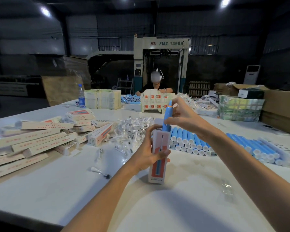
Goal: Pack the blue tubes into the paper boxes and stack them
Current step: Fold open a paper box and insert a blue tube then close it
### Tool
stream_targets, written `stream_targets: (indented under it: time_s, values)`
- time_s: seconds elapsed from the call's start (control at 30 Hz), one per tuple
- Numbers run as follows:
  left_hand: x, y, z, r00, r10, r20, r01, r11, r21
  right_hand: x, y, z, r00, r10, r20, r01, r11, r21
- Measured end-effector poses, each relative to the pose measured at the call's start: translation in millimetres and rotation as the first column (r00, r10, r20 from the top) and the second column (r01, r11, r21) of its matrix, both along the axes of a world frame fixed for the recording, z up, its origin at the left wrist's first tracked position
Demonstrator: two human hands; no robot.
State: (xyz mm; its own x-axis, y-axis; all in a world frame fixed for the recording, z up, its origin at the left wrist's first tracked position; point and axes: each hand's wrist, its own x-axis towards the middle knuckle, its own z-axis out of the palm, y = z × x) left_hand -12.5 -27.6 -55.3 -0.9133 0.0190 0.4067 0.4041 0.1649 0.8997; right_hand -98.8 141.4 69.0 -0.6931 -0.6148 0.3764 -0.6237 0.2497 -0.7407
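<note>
We work at the white table (57, 190), with packed boxes (40, 139) heaped at the left and loose blue tubes (191, 141) in rows at the right, both within reach. Our left hand (149, 153) wraps around the upright paper box (159, 158), mouth up, so our right hand (181, 114), pinching one blue tube (167, 114), can slide it in; it sits partway inside.
</note>
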Motion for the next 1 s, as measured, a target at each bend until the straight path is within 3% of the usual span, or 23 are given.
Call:
stream_targets:
  time_s: [0.1, 0.2, 0.27, 0.33, 0.4, 0.5, 0.57, 0.63, 0.8, 1.0]
  values:
    - [-1, -5, 2, 1.0, 0.008, 0.024, -0.008, 1.0, -0.022, 6, 1, -13, 0.998, -0.011, -0.069, 0.014, 0.999, 0.041]
    - [-1, -7, 1, 0.999, 0.039, 0.027, -0.037, 0.998, -0.045, 16, -1, -27, 0.969, -0.029, -0.245, 0.06, 0.991, 0.123]
    - [-2, -7, 0, 0.997, 0.077, 0.032, -0.075, 0.995, -0.06, 23, -3, -38, 0.908, -0.099, -0.406, 0.184, 0.967, 0.176]
    - [-3, -8, 0, 0.99, 0.137, 0.034, -0.135, 0.988, -0.077, 24, -6, -50, 0.786, -0.12, -0.606, 0.334, 0.908, 0.253]
    - [-3, -14, 0, 0.981, 0.191, 0.029, -0.189, 0.979, -0.076, 24, -9, -63, 0.738, -0.115, -0.665, 0.356, 0.903, 0.239]
    - [-3, -32, 3, 0.963, 0.267, -0.023, -0.268, 0.956, -0.116, 17, -21, -81, 0.887, -0.202, -0.416, 0.229, 0.973, 0.015]
    - [-1, -47, 2, 0.95, 0.31, -0.044, -0.313, 0.937, -0.158, 7, -37, -93, 0.936, -0.236, -0.261, 0.22, 0.971, -0.09]
    - [3, -65, -1, 0.934, 0.353, -0.052, -0.357, 0.919, -0.17, -1, -58, -106, 0.956, -0.195, -0.218, 0.196, 0.98, -0.018]
    - [20, -106, -13, 0.882, 0.468, -0.048, -0.47, 0.882, -0.032, 8, -114, -137, 0.988, 0.039, -0.146, -0.011, 0.982, 0.19]
    - [20, -117, -24, 0.848, 0.527, -0.045, -0.528, 0.849, -0.015, 28, -148, -145, 0.987, 0.134, 0.085, -0.143, 0.985, 0.101]
